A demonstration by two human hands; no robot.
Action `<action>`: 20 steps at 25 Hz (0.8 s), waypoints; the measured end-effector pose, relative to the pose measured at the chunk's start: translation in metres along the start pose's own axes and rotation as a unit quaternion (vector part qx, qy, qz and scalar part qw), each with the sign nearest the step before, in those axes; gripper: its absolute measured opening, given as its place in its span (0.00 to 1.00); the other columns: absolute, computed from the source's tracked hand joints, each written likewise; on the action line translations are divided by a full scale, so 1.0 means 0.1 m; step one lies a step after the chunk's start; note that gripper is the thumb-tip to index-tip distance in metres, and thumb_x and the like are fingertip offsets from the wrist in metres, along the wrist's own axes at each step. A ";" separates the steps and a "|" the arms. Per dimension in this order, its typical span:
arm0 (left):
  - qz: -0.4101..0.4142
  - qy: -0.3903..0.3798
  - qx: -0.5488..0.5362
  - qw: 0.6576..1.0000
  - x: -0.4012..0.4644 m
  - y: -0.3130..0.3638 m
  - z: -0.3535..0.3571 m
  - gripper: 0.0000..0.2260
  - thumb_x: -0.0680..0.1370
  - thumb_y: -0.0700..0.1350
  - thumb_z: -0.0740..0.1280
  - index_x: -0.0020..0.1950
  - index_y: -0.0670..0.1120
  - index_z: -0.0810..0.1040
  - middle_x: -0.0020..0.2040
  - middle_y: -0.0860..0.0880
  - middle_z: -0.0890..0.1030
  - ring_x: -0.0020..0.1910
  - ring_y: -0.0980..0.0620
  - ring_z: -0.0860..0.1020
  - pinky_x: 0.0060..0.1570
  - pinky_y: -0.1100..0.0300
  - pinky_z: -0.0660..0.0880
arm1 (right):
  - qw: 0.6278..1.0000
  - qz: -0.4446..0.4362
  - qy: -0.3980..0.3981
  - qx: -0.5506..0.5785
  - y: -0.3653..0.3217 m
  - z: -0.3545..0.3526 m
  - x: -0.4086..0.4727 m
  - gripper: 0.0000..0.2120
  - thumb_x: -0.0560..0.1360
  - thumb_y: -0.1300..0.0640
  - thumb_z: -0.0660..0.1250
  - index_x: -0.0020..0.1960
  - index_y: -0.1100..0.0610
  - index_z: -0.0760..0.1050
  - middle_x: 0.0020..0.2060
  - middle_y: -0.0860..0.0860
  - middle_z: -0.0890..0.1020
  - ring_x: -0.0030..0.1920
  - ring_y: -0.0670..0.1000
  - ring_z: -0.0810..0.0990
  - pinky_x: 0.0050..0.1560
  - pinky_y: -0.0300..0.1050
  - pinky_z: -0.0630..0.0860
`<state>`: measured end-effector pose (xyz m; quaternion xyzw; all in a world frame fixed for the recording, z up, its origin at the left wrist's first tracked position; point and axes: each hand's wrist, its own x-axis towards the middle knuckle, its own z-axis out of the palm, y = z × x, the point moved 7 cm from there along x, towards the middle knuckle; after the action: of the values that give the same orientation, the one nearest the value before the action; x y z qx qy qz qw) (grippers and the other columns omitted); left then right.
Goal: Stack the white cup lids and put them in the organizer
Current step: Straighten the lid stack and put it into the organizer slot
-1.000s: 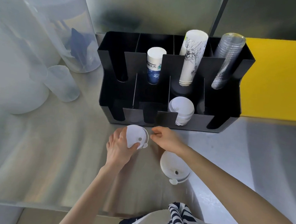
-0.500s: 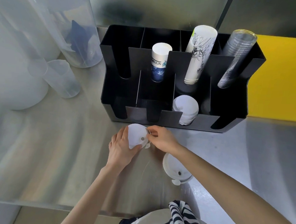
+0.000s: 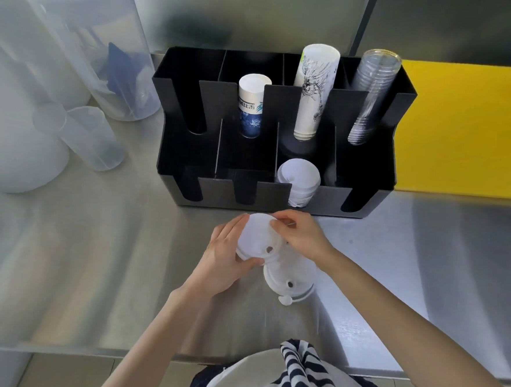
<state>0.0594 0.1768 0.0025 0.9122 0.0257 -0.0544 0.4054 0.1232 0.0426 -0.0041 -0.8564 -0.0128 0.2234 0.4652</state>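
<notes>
Above the steel desk (image 3: 98, 261), the left hand (image 3: 224, 259) closes its grip around a white lid (image 3: 258, 240) while the right hand (image 3: 301, 234) pinches its far rim, another lid (image 3: 290, 279) lying just below, near the black organizer (image 3: 368, 159) holding stacked lids (image 3: 299, 181) in its front row.

Far rim of the tilted white plastic cup lid (image 3: 257, 241) hidden under the right hand (image 3: 301, 235) fingers. Second white lid (image 3: 290, 279) on the steel tabletop (image 3: 92, 257) partly covered by the first and the wrist. Lower white lid stack (image 3: 299, 181) masked by the black organizer (image 3: 371, 159) front wall. Translucent containers (image 3: 80, 135) blurred, cut off at the left edge.
</notes>
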 end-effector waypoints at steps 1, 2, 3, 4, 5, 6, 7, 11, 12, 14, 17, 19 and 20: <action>0.007 -0.007 -0.005 1.000 0.00 0.04 0.04 0.35 0.70 0.47 0.72 0.72 0.47 0.59 0.73 0.51 0.62 0.70 0.49 0.60 0.60 0.66 0.57 | 1.000 0.002 0.011 0.001 0.04 -0.07 -0.05 0.12 0.74 0.55 0.64 0.56 0.56 0.78 0.55 0.52 0.82 0.51 0.47 0.76 0.60 0.47 0.75; 0.012 -0.012 -0.011 1.000 -0.01 0.06 0.08 0.35 0.70 0.46 0.72 0.72 0.46 0.59 0.73 0.50 0.63 0.71 0.49 0.61 0.60 0.66 0.57 | 1.000 0.006 0.019 0.005 0.08 -0.13 -0.10 0.12 0.74 0.55 0.65 0.56 0.57 0.78 0.53 0.52 0.82 0.50 0.46 0.76 0.60 0.46 0.75; 0.017 -0.014 -0.017 1.000 -0.02 0.08 0.12 0.34 0.70 0.46 0.72 0.72 0.45 0.59 0.72 0.49 0.63 0.71 0.49 0.61 0.61 0.66 0.58 | 1.000 0.009 0.024 0.009 0.12 -0.18 -0.15 0.12 0.74 0.55 0.65 0.56 0.57 0.78 0.52 0.52 0.82 0.49 0.46 0.76 0.58 0.44 0.74; 0.022 -0.015 -0.021 0.999 -0.03 0.10 0.15 0.34 0.70 0.46 0.72 0.71 0.45 0.60 0.72 0.49 0.63 0.71 0.50 0.62 0.62 0.66 0.58 | 0.999 0.014 0.028 0.014 0.15 -0.22 -0.20 0.13 0.74 0.55 0.65 0.56 0.58 0.78 0.50 0.51 0.81 0.49 0.46 0.75 0.56 0.41 0.73; 0.025 -0.015 -0.025 0.999 -0.04 0.11 0.17 0.33 0.70 0.45 0.72 0.71 0.45 0.60 0.72 0.49 0.64 0.71 0.50 0.62 0.62 0.66 0.58 | 0.999 0.017 0.033 0.017 0.19 -0.26 -0.24 0.13 0.74 0.55 0.65 0.57 0.58 0.77 0.49 0.50 0.80 0.49 0.46 0.75 0.53 0.39 0.71; 0.027 -0.016 -0.030 0.999 -0.05 0.12 0.20 0.32 0.71 0.45 0.71 0.71 0.46 0.61 0.71 0.49 0.65 0.70 0.51 0.63 0.62 0.66 0.58 | 0.999 0.020 0.038 0.019 0.22 -0.29 -0.28 0.14 0.74 0.55 0.65 0.58 0.59 0.77 0.48 0.49 0.79 0.49 0.46 0.75 0.52 0.38 0.69; 0.028 -0.017 -0.034 0.999 -0.07 0.13 0.23 0.31 0.71 0.44 0.71 0.70 0.46 0.62 0.70 0.49 0.66 0.69 0.52 0.64 0.62 0.67 0.58 | 0.999 0.024 0.044 0.017 0.27 -0.31 -0.32 0.14 0.75 0.55 0.65 0.59 0.59 0.76 0.47 0.49 0.78 0.49 0.46 0.74 0.52 0.38 0.68; 0.037 -0.037 -0.025 0.998 -0.11 0.11 0.36 0.28 0.71 0.43 0.71 0.69 0.45 0.65 0.68 0.48 0.69 0.67 0.50 0.67 0.62 0.67 0.60 | 0.996 0.054 0.057 0.039 0.44 -0.35 -0.45 0.13 0.74 0.55 0.65 0.57 0.59 0.76 0.42 0.46 0.78 0.48 0.48 0.75 0.56 0.45 0.75; 0.040 -0.043 -0.019 0.998 -0.12 0.09 0.39 0.28 0.71 0.43 0.71 0.69 0.45 0.65 0.68 0.48 0.69 0.67 0.50 0.68 0.62 0.67 0.60 | 0.995 0.059 0.057 0.048 0.48 -0.35 -0.48 0.13 0.74 0.56 0.65 0.57 0.59 0.76 0.40 0.44 0.77 0.47 0.48 0.75 0.58 0.48 0.76; 0.051 -0.052 -0.007 0.997 -0.14 0.09 0.43 0.28 0.71 0.43 0.71 0.69 0.45 0.65 0.69 0.49 0.69 0.67 0.50 0.67 0.63 0.66 0.60 | 0.995 0.063 0.058 0.051 0.54 -0.34 -0.52 0.12 0.74 0.56 0.65 0.56 0.59 0.76 0.37 0.40 0.74 0.46 0.49 0.75 0.58 0.49 0.76; 0.065 -0.057 0.004 0.996 -0.17 0.08 0.47 0.28 0.71 0.43 0.71 0.69 0.45 0.65 0.69 0.49 0.68 0.67 0.50 0.67 0.63 0.65 0.59 | 0.995 0.069 0.061 0.048 0.64 -0.31 -0.55 0.12 0.73 0.57 0.66 0.56 0.59 0.77 0.37 0.41 0.74 0.46 0.49 0.76 0.60 0.52 0.76; 0.072 -0.062 0.009 0.995 -0.18 0.07 0.50 0.29 0.71 0.45 0.70 0.69 0.46 0.64 0.69 0.52 0.68 0.67 0.50 0.66 0.63 0.66 0.58 | 0.994 0.076 0.064 0.053 0.70 -0.30 -0.55 0.12 0.73 0.57 0.67 0.55 0.59 0.77 0.37 0.42 0.75 0.45 0.50 0.76 0.59 0.53 0.76; 0.076 -0.064 0.011 0.995 -0.18 0.06 0.51 0.29 0.71 0.45 0.70 0.70 0.47 0.63 0.68 0.54 0.67 0.68 0.50 0.66 0.62 0.67 0.57 | 0.993 0.078 0.065 0.056 0.72 -0.29 -0.55 0.12 0.73 0.58 0.67 0.55 0.59 0.77 0.38 0.44 0.76 0.45 0.50 0.76 0.59 0.52 0.77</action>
<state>0.0384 0.1347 -0.0248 0.9105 -0.0700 -0.0824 0.3990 0.0716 -0.0339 -0.0284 -0.8402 0.0968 0.2037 0.4931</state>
